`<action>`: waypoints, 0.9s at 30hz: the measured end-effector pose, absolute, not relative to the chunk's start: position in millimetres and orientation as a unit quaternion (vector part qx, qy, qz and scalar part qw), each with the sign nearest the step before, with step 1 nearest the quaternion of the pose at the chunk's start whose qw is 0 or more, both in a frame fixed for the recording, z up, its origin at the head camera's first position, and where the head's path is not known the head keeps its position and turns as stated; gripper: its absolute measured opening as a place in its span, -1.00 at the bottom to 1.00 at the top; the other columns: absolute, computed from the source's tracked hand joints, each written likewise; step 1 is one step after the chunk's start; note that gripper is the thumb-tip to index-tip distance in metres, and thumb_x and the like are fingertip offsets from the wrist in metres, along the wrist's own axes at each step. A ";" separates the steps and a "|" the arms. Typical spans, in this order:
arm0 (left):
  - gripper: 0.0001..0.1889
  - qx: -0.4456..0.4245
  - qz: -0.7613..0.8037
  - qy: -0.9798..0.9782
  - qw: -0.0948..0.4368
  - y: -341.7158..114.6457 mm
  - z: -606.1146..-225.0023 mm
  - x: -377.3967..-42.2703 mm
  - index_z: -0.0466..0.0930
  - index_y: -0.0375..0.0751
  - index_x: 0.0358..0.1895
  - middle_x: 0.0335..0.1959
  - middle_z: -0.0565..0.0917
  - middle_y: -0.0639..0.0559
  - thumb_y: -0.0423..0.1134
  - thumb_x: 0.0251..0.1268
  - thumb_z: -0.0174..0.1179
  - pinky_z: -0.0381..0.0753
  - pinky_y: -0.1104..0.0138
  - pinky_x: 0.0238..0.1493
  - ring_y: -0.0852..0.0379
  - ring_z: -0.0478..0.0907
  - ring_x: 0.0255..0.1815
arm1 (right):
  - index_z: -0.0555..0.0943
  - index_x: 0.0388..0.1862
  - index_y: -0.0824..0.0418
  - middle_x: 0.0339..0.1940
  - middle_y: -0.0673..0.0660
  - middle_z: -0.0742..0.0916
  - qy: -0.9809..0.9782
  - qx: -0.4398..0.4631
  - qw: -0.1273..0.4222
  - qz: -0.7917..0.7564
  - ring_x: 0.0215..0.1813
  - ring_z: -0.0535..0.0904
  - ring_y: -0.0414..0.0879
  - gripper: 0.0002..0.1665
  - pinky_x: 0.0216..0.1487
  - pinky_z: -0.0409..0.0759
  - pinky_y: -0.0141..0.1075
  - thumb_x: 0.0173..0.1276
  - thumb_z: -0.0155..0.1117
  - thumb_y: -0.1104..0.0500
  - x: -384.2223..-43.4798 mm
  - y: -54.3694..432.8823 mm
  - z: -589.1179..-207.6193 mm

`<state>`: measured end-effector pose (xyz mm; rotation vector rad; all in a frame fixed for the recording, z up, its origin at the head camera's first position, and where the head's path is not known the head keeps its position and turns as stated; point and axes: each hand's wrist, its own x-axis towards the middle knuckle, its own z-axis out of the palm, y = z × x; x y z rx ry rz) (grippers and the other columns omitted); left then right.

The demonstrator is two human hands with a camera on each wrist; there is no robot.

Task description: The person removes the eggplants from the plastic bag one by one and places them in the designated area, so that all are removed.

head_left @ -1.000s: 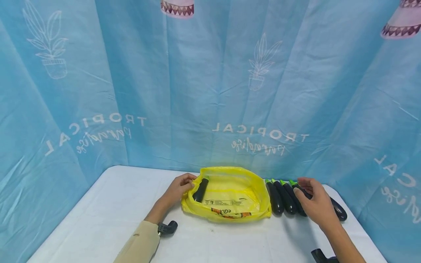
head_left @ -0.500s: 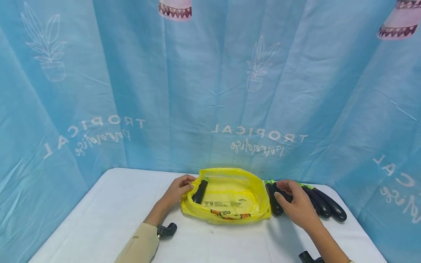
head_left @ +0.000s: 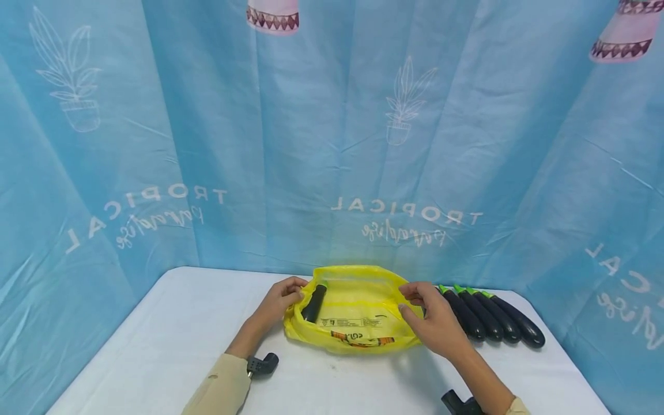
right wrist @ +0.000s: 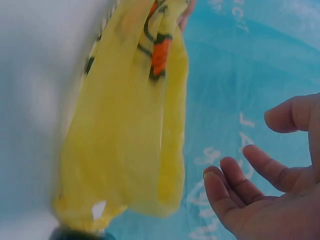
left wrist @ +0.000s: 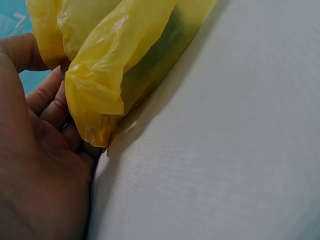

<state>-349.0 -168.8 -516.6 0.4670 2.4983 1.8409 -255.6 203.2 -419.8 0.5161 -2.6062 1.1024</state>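
Observation:
A yellow plastic bag (head_left: 358, 314) stands on the table with its mouth spread wide. Inside, against its left side, leans a dark eggplant (head_left: 314, 304). My left hand (head_left: 279, 302) pinches the bag's left rim; in the left wrist view the thumb and fingers (left wrist: 47, 95) are on the yellow plastic. My right hand (head_left: 433, 317) overlaps the bag's right rim in the head view. The right wrist view shows its fingers (right wrist: 237, 182) loosely bent and apart from the bag, holding nothing. Several eggplants (head_left: 495, 317) with green tops lie in a row right of this hand, partly hidden by it.
A white cloth covers the table (head_left: 171, 346). Behind it and along both sides hangs a blue curtain (head_left: 311, 144) with printed lettering and plants. Each wrist wears a black camera mount (head_left: 263, 363), the right one low at the front edge of view.
My right hand has moved left, from over the far-right eggplants, across the row to the bag's right rim. The left hand has kept its place on the bag.

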 end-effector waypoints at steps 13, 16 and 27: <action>-0.68 0.153 0.585 0.796 -0.004 -168.1 -516.1 -348.5 0.63 -0.26 0.23 -0.18 0.60 -0.05 -0.32 0.51 0.13 0.55 0.33 -0.08 0.05 0.52 -0.16 | 0.60 0.23 0.14 0.11 0.03 0.67 -0.876 0.223 0.067 0.423 0.17 0.65 0.07 -0.65 0.29 0.61 0.04 0.51 0.37 0.23 -265.1 158.6 -423.3; -0.68 0.154 0.587 0.794 -0.002 -168.6 -516.1 -348.3 0.63 -0.27 0.23 -0.18 0.60 -0.06 -0.32 0.51 0.14 0.55 0.33 -0.08 0.04 0.52 -0.16 | 0.61 0.20 0.14 0.10 0.02 0.67 -0.872 0.239 0.050 0.425 0.14 0.64 0.01 -0.68 0.28 0.61 0.04 0.52 0.35 0.23 -266.5 149.0 -423.8; -0.69 0.170 0.583 0.794 -0.001 -170.6 -515.8 -349.2 0.63 -0.28 0.22 -0.15 0.64 -0.10 -0.31 0.52 0.15 0.55 0.32 -0.08 0.06 0.53 -0.17 | 0.63 0.25 0.18 0.11 0.10 0.67 -0.874 0.271 0.015 0.404 0.10 0.64 0.02 -0.65 0.21 0.64 0.03 0.55 0.31 0.16 -275.0 119.9 -433.9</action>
